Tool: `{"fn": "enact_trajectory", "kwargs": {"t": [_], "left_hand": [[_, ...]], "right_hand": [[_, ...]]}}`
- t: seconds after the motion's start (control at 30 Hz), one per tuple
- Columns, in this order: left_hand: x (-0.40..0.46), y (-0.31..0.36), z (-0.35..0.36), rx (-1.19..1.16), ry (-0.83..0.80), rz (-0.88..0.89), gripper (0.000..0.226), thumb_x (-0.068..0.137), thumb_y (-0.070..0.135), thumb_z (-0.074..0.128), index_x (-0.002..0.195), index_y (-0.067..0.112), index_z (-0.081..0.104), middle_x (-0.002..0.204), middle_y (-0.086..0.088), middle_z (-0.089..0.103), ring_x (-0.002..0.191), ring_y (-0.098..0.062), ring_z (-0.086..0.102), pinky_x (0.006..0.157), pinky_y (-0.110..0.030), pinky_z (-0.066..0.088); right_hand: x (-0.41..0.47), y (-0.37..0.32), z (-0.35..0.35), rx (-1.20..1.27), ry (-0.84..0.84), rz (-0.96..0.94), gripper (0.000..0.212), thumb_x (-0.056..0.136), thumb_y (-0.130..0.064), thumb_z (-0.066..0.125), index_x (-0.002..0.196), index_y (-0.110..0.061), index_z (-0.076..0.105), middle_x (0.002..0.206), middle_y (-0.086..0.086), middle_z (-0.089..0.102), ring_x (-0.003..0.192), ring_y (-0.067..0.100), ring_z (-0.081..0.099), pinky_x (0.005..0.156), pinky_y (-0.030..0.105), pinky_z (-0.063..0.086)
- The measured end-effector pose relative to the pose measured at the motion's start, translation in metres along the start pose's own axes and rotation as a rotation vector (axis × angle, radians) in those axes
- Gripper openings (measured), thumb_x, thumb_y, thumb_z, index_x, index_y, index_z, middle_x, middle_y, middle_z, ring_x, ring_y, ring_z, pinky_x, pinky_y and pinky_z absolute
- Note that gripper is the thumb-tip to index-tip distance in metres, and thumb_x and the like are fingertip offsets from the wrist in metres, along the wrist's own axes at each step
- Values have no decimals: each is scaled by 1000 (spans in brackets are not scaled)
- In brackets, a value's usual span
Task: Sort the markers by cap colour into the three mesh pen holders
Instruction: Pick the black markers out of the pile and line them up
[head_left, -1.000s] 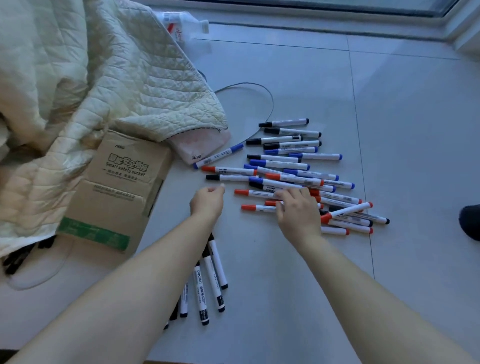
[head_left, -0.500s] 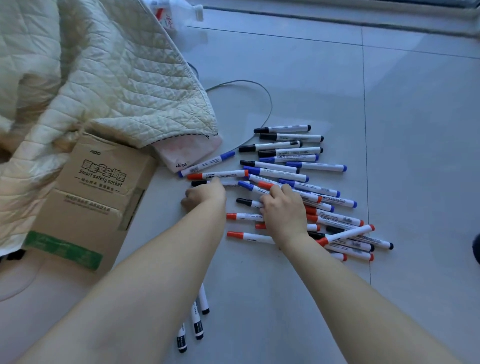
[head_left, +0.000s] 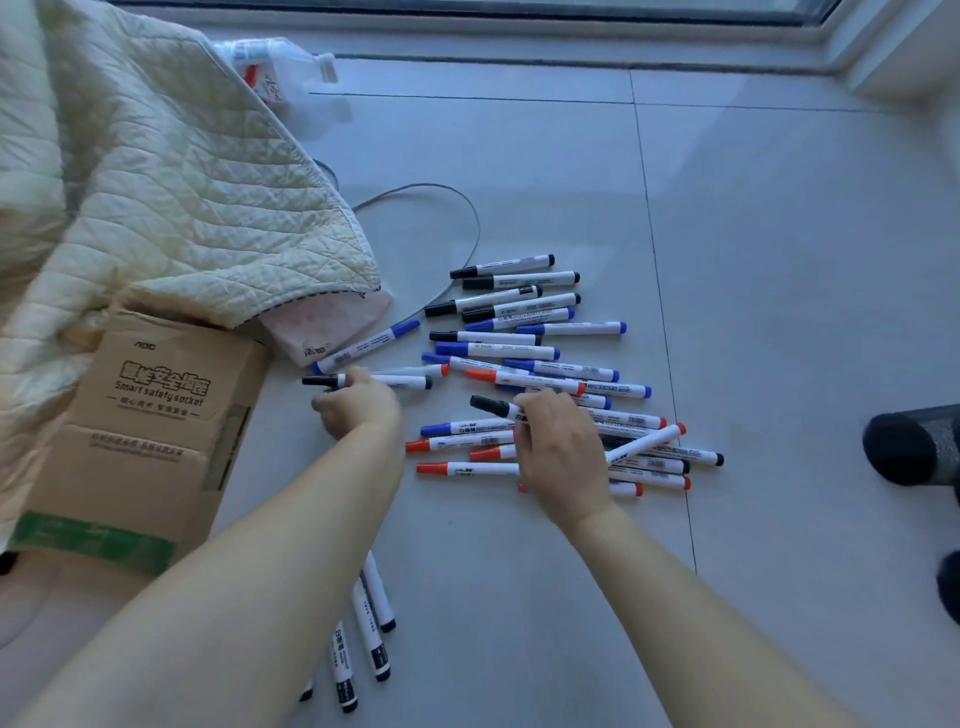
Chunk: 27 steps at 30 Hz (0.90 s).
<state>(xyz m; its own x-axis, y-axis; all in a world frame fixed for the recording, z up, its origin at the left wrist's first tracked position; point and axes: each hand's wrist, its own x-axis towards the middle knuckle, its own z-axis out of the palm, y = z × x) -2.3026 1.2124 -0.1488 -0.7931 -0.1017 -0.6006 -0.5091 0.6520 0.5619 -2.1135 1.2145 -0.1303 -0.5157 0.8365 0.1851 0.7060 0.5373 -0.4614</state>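
a black-capped marker (head_left: 366, 382) is pinched by the left hand (head_left: 358, 408) and another (head_left: 493, 407) by the right hand (head_left: 558, 447), while most of the mixed pile (head_left: 550, 374) is left unsorted on the floor (head_left: 779, 260), no holder being seen.

Pale grey tiled floor (head_left: 779, 260), window sill (head_left: 571, 31) at top, cool daylight

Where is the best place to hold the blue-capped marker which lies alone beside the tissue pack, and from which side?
Pinch the blue-capped marker at mid-barrel, from above. It lies flat and slanted on the floor, its lower end close to the tissue pack, so set the fingers across the barrel; the cap end is more open.
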Motion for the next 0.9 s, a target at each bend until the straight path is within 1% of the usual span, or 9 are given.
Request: {"fn": "enact_trajectory", "kwargs": {"t": [0.07, 0.13, 0.2, 0.27, 0.33, 0.43, 0.5, 0.7, 0.9], "left_hand": [[-17, -3, -5, -33, 7, 190, 35, 95, 25, 40, 117, -1, 43, 121, -19, 55, 106, -32, 55, 77, -29, 39], [-36, -8, -7, -60, -62, 368, 25, 97, 25, 37, 108, 4, 43, 113, -18, 58, 92, -31, 57, 66, -23, 35], [-52, -18, -4, -78, -186, 471, 20, 98, 29, 33, 97, 10, 38, 100, -16, 60, 78, -28, 58, 61, -27, 41], [-67, -28, 2, 45, -295, 573, 22, 98, 33, 32, 94, 12, 37, 83, -9, 56, 74, -27, 54, 62, -34, 44], [-84, -42, 9, 211, -436, 685, 19, 97, 32, 35, 92, 14, 41, 73, -1, 49, 70, -23, 47, 56, -31, 37], [-106, -62, 23, 507, -700, 737, 14, 91, 26, 44, 89, 14, 51, 72, -3, 51, 65, -22, 45, 55, -31, 35], [-117, -73, 31, 702, -790, 778, 11, 89, 25, 49, 89, 17, 57, 72, -2, 55, 65, -22, 49, 54, -29, 36], [-125, -88, 37, 947, -712, 942, 16, 88, 31, 56, 100, 23, 62, 86, -5, 65, 80, -27, 59, 59, -29, 41], [-119, -90, 44, 1017, -689, 1014, 21, 88, 32, 59, 106, 21, 59, 98, -3, 60, 90, -26, 57, 66, -31, 42]], "right_hand": [[-12, 11, -9, 26, -15, 108, 12, 74, 6, 57, 82, -1, 61, 71, 13, 59, 61, 30, 55, 54, 35, 43], [-25, 27, -16, 32, -44, 255, 11, 76, 5, 56, 84, 0, 61, 78, 15, 60, 68, 34, 57, 56, 34, 40], [-37, 47, -25, 3, -44, 395, 9, 78, 2, 58, 85, -1, 62, 86, 14, 62, 76, 34, 58, 57, 31, 37], [-49, 65, -36, -39, -51, 491, 11, 78, 0, 59, 87, -3, 64, 92, 13, 62, 84, 33, 57, 56, 30, 37], [-59, 82, -44, -80, -60, 531, 16, 76, 1, 59, 90, -3, 66, 93, 13, 62, 88, 33, 56, 57, 30, 37], [-67, 102, -49, -129, -111, 563, 19, 78, -3, 60, 96, -6, 68, 97, 10, 62, 93, 32, 53, 62, 29, 36], [-67, 112, -49, -134, -145, 579, 19, 81, -9, 60, 99, -8, 67, 101, 8, 61, 96, 29, 51, 63, 28, 33], [-62, 124, -45, -128, -276, 572, 31, 83, -28, 63, 112, -18, 62, 114, -1, 58, 105, 24, 46, 71, 31, 37], [-58, 128, -40, -145, -363, 566, 35, 80, -26, 63, 115, -23, 58, 114, -4, 54, 104, 20, 42, 68, 25, 31]]}}
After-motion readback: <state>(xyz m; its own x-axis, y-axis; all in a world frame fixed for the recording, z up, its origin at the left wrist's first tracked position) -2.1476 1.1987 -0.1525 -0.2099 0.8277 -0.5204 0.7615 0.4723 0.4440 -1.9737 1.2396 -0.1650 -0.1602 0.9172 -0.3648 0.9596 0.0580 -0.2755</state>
